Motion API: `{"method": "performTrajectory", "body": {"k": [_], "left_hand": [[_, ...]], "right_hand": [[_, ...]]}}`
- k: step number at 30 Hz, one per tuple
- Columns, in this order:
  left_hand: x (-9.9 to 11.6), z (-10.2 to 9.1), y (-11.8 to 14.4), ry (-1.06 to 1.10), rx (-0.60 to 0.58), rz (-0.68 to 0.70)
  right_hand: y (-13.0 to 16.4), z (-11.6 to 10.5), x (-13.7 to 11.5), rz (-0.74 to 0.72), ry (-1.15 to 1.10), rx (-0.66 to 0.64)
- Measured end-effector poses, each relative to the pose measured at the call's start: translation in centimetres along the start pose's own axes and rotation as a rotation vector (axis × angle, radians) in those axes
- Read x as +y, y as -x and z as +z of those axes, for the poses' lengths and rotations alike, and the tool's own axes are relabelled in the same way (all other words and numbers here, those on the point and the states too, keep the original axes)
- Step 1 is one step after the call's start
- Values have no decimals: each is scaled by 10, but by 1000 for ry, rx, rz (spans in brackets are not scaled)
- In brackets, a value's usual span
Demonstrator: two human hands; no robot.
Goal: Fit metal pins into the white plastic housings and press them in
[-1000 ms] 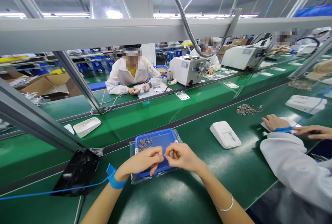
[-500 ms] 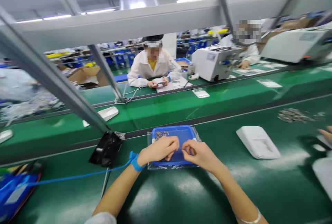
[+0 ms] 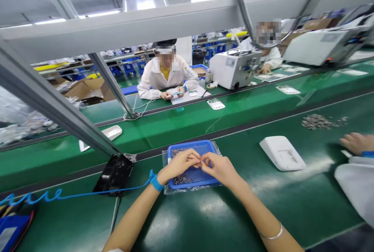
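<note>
Beneath both hands, a blue tray [image 3: 204,147] holds small metal parts [image 3: 181,178]; left hand [image 3: 179,163] and right hand [image 3: 219,168] pinch something tiny, fingertips touching.

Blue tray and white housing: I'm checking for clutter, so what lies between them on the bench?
In the head view, only bare green mat separates the blue tray from the white housing.
</note>
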State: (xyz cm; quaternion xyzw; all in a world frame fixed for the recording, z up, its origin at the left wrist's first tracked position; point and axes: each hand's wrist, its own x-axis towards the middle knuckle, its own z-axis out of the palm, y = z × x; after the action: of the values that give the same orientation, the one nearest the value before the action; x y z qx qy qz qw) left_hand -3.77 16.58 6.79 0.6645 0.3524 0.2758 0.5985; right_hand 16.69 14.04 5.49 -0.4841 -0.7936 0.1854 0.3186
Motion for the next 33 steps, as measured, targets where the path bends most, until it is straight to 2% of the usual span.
{"method": "performTrajectory", "body": {"k": [8,16,24,27,33], "left_hand": [[-9,3,-2,46,74,91],[-1,16,0,-61,310,173],[-2,7,-1,-148,437,265],[-3,11,2,-268,420,330],[-7,18,6,-475,302,430]], "right_hand": [[-1,-1,-4,33,-74,39],[2,3,-2,55,-122,118],[0,-2,-11,192,-250,188],[-2,-5,-15,254,-340,153],[-1,-12,-22,322,-457,28]]}}
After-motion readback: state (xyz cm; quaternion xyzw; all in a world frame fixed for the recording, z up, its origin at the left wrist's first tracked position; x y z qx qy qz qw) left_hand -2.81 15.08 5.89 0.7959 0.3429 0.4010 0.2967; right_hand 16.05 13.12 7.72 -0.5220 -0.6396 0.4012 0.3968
